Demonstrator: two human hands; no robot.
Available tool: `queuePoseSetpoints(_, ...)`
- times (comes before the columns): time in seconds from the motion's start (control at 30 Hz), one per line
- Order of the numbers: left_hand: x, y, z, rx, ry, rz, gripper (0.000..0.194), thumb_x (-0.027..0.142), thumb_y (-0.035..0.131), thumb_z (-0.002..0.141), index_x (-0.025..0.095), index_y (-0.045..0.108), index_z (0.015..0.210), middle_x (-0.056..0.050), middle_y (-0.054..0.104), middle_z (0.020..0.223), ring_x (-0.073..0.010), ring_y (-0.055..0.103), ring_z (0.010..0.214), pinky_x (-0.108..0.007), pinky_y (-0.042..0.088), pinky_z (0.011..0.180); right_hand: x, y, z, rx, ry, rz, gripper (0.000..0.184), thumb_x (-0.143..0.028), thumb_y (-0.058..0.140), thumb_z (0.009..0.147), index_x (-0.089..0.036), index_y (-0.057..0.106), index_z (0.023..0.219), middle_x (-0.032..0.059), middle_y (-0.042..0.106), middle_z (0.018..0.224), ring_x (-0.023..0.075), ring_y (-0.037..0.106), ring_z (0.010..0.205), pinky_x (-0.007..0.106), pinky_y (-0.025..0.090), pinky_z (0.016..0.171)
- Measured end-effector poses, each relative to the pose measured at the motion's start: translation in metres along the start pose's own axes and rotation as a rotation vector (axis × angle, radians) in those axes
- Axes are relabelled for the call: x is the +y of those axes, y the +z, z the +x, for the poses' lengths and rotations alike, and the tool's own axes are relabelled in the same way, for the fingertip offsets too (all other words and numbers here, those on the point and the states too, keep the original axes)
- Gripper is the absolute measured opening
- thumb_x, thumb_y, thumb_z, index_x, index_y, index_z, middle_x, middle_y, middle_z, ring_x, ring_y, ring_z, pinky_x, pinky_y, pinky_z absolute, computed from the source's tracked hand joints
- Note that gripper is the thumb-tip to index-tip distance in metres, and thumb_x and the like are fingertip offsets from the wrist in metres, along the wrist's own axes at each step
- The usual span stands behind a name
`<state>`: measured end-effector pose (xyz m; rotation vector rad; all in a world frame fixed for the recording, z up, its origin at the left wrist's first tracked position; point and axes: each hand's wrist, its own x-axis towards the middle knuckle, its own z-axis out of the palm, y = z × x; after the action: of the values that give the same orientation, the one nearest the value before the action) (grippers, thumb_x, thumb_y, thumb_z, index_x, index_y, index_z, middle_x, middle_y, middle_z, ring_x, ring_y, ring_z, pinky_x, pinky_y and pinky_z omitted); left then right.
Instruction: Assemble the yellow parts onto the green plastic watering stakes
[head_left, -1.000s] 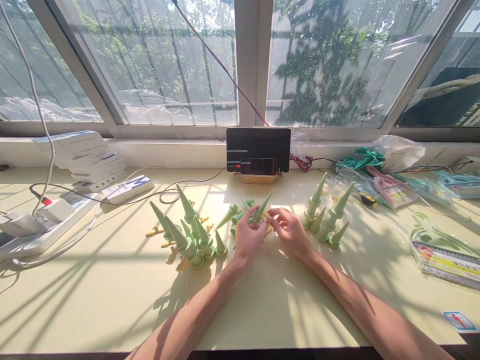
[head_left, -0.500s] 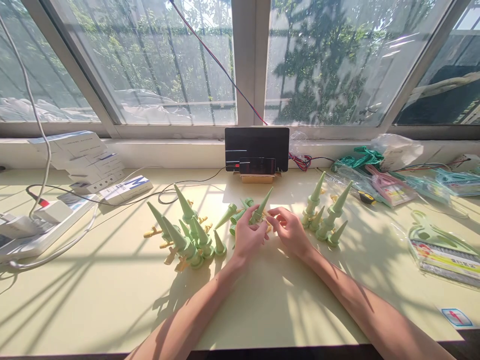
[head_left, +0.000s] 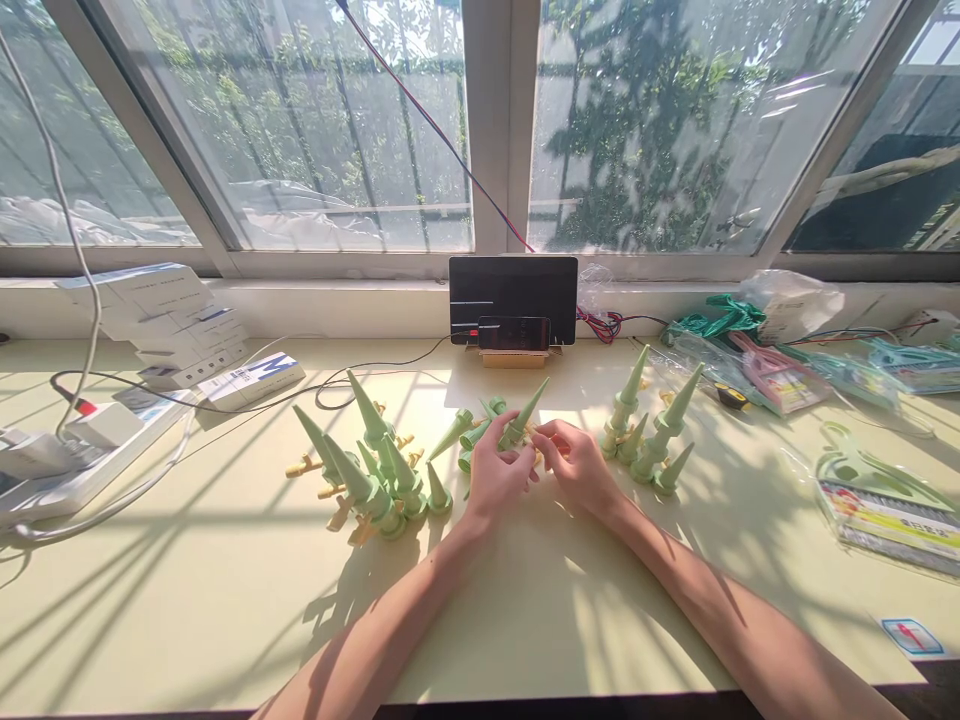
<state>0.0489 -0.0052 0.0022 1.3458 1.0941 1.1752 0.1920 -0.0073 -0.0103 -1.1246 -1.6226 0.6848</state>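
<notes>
My left hand (head_left: 498,462) is closed around a green cone-shaped plant watering spike (head_left: 531,405), its tip pointing up and to the right. Close against it, the fingers of my right hand (head_left: 576,460) are pinched at a small tan valve (head_left: 529,430) on the side of that spike; the fingers largely hide the valve. Beyond my left hand lie several loose green spike parts (head_left: 452,434). A cluster of green spikes (head_left: 367,487) with tan valves stands to the left. A smaller group of upright spikes (head_left: 670,425) stands to the right.
At the back, a black tablet (head_left: 513,285) and a phone (head_left: 514,332) lean on a small stand. White boxes (head_left: 161,315), a power strip (head_left: 52,490) and cables occupy the left. Bagged items (head_left: 784,372), a yellow-black tool (head_left: 731,397) and a packaged green item (head_left: 889,480) lie right.
My right hand has shifted slightly left, its fingers closing in on the spike's valve. The left hand and the spike stay almost still.
</notes>
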Motion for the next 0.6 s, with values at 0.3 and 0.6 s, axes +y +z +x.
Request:
queuePoseSetpoints(0.3, -0.0016, 0.0003, -0.0006, -0.001, -0.001, 0.009, 0.053, 0.027, 0.065, 0.081, 0.017, 0.053, 0.132, 0.002, 0.063, 0.055, -0.0156, 0.063, 0.045, -0.021, 0.048, 0.040, 0.0013, 0.0002, 0.0011, -0.011, 0.010, 0.002, 0.039, -0.049, 0.047, 0.098, -0.020, 0.059, 0.076, 0.0028, 0.061, 0.074, 0.0153, 0.055, 0.061, 0.028, 0.047, 0.059)
queuePoseSetpoints(0.6, 0.0035, 0.0025, -0.0014, 0.031, 0.010, -0.018, 0.041, 0.041, 0.060, 0.090, 0.018, 0.057, 0.124, -0.014, 0.067, 0.118, -0.0068, 0.059, 0.040, -0.022, 0.047, 0.037, 0.0011, 0.0001, 0.0019, 0.064, 0.038, -0.067, 0.038, -0.045, 0.043, 0.100, -0.020, 0.056, 0.074, 0.0017, 0.058, 0.072, 0.0149, 0.053, 0.061, 0.028, 0.044, 0.060)
